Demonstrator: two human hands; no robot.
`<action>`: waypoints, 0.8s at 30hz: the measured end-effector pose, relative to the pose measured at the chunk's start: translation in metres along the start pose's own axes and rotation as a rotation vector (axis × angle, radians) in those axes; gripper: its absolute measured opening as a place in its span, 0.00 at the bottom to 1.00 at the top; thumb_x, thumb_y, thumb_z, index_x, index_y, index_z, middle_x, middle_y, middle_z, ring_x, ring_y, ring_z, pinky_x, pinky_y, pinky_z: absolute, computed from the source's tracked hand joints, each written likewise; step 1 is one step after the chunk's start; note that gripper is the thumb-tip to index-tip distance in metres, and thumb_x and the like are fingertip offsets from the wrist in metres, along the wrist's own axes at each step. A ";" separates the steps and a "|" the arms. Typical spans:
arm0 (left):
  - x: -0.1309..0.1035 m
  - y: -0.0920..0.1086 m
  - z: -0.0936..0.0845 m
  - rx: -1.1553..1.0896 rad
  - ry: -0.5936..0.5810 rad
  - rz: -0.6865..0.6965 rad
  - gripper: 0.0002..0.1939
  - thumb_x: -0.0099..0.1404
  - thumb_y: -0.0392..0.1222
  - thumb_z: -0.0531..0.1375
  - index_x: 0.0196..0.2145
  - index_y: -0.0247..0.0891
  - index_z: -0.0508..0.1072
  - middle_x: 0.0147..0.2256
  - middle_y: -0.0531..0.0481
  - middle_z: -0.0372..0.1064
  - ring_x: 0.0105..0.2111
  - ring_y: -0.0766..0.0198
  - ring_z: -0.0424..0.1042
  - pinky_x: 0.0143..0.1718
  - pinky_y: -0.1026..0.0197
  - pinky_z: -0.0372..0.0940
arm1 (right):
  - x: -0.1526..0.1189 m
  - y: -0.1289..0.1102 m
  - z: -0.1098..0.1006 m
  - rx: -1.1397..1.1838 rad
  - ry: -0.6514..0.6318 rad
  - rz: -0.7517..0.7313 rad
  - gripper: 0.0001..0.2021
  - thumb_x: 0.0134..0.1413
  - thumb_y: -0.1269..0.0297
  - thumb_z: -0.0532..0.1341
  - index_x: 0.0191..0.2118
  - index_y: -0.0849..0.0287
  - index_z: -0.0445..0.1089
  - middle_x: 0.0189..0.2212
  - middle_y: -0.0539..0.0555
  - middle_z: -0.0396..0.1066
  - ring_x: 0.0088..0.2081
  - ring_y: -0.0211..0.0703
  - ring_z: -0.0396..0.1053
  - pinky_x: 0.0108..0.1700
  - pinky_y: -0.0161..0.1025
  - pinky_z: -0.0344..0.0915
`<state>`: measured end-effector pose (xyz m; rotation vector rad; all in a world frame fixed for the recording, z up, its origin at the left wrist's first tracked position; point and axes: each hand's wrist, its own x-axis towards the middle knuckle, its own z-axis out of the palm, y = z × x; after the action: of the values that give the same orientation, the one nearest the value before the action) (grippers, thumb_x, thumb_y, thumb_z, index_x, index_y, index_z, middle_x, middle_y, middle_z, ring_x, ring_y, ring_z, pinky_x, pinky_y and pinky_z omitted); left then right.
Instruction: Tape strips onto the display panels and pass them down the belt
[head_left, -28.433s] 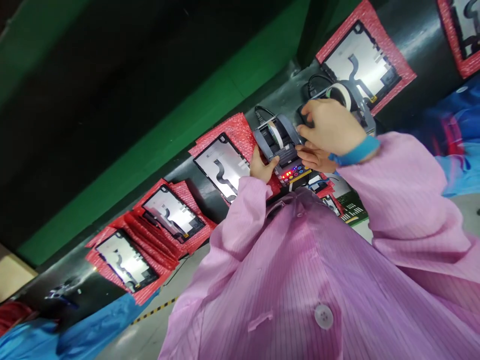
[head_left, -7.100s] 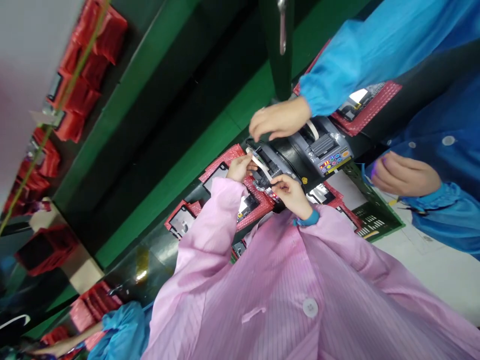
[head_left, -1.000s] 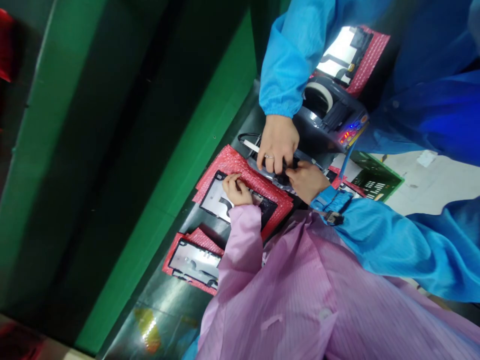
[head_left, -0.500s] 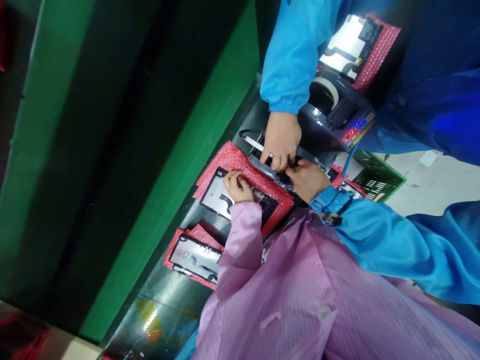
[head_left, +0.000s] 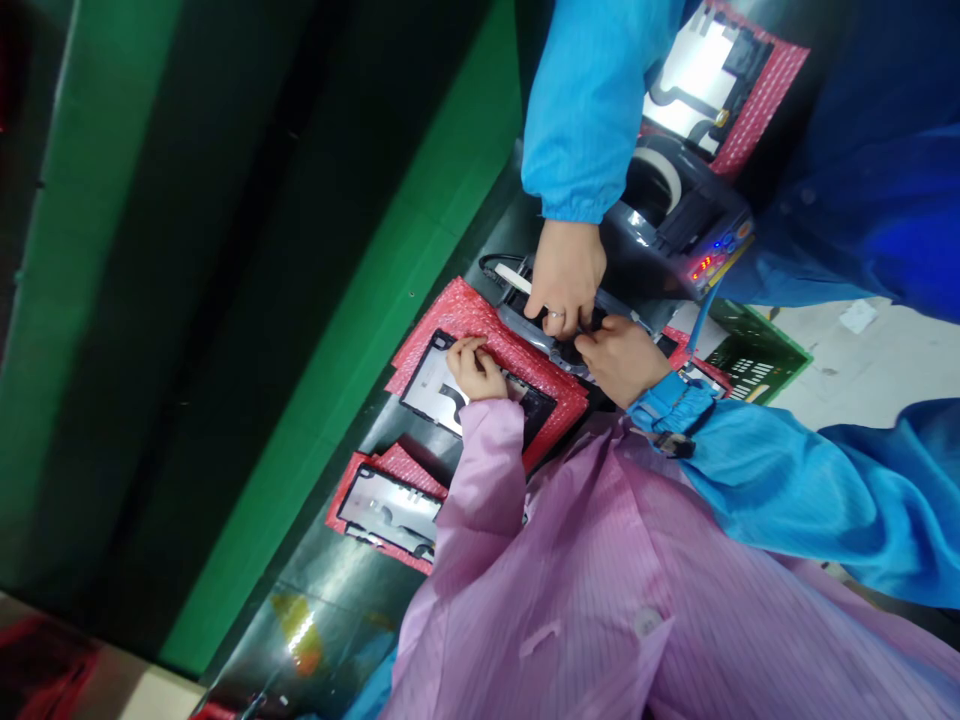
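Observation:
My left hand (head_left: 477,369), in a pink sleeve, rests on a flat panel (head_left: 429,382) with a black frame and a silvery back. Its fingers are bent and drawn together over the panel's upper edge; whatever they may hold is too small to make out. Under the panel lie sheets of red bubble wrap (head_left: 465,305). My right hand is not in view. Beside the wrap, a co-worker's two hands (head_left: 566,280) in blue sleeves work close together over a dark grey device (head_left: 536,330), which they partly cover.
A second panel (head_left: 390,510) lies on red bubble wrap to the lower left. A tape dispenser (head_left: 667,215) with lit red digits stands beyond the co-worker's hands, and another wrapped panel (head_left: 697,80) behind it. A green crate (head_left: 772,345) stands at right.
The co-worker's lower hand has shifted slightly right, and the view has moved a little. My left hand keeps its place on the panel.

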<state>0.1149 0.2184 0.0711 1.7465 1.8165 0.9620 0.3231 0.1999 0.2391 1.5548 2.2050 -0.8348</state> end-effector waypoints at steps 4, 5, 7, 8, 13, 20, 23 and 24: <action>0.000 -0.002 0.001 0.012 -0.007 -0.023 0.13 0.64 0.30 0.50 0.35 0.37 0.74 0.40 0.44 0.65 0.46 0.58 0.69 0.54 0.53 0.65 | -0.001 0.000 -0.005 -0.030 -0.062 0.053 0.23 0.66 0.78 0.42 0.41 0.70 0.76 0.36 0.64 0.76 0.39 0.47 0.72 0.46 0.45 0.58; 0.000 -0.002 0.001 0.013 -0.008 -0.026 0.13 0.64 0.30 0.50 0.35 0.37 0.74 0.40 0.44 0.65 0.46 0.58 0.69 0.55 0.53 0.65 | -0.002 0.000 -0.006 -0.030 -0.080 0.061 0.23 0.66 0.78 0.43 0.41 0.69 0.76 0.37 0.64 0.76 0.41 0.48 0.72 0.48 0.46 0.59; 0.000 -0.003 0.001 0.006 -0.009 -0.025 0.12 0.64 0.30 0.50 0.36 0.37 0.74 0.40 0.44 0.65 0.46 0.58 0.69 0.55 0.53 0.64 | -0.007 0.001 -0.007 -0.006 -0.098 0.079 0.23 0.65 0.78 0.43 0.42 0.69 0.76 0.40 0.64 0.76 0.43 0.50 0.72 0.51 0.48 0.62; 0.000 -0.004 0.002 -0.004 -0.008 -0.016 0.12 0.64 0.30 0.50 0.35 0.37 0.73 0.40 0.44 0.65 0.46 0.58 0.68 0.55 0.53 0.64 | -0.012 0.001 -0.006 0.031 -0.083 0.093 0.23 0.65 0.77 0.42 0.43 0.70 0.76 0.42 0.65 0.76 0.45 0.52 0.72 0.53 0.50 0.63; 0.000 -0.005 0.002 -0.037 0.025 0.044 0.12 0.63 0.31 0.50 0.35 0.37 0.73 0.39 0.44 0.65 0.45 0.58 0.68 0.54 0.53 0.65 | -0.041 -0.006 0.008 0.858 0.039 0.026 0.23 0.70 0.70 0.40 0.46 0.61 0.72 0.51 0.62 0.72 0.59 0.48 0.66 0.70 0.55 0.54; 0.000 -0.004 0.001 -0.015 0.031 0.057 0.11 0.65 0.33 0.51 0.34 0.38 0.73 0.39 0.44 0.65 0.44 0.59 0.69 0.53 0.54 0.65 | -0.032 -0.005 0.024 3.003 -0.732 0.751 0.15 0.69 0.75 0.45 0.49 0.66 0.68 0.42 0.51 0.75 0.48 0.23 0.74 0.50 0.22 0.69; 0.000 -0.003 0.000 0.000 0.022 0.036 0.11 0.65 0.32 0.51 0.35 0.38 0.73 0.39 0.44 0.65 0.44 0.59 0.68 0.53 0.53 0.65 | -0.028 0.007 0.031 3.737 -1.459 1.609 0.18 0.62 0.79 0.53 0.55 0.62 0.67 0.48 0.53 0.76 0.50 0.30 0.75 0.50 0.28 0.73; 0.000 -0.002 0.000 0.000 0.020 0.030 0.11 0.65 0.32 0.51 0.35 0.38 0.73 0.39 0.44 0.65 0.44 0.59 0.68 0.53 0.53 0.65 | -0.029 0.010 0.033 3.801 -1.682 1.828 0.20 0.59 0.81 0.54 0.55 0.62 0.67 0.50 0.52 0.76 0.52 0.32 0.75 0.53 0.30 0.72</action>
<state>0.1139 0.2185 0.0693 1.7749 1.8076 0.9947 0.3401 0.1602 0.2264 0.2716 2.5852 1.1865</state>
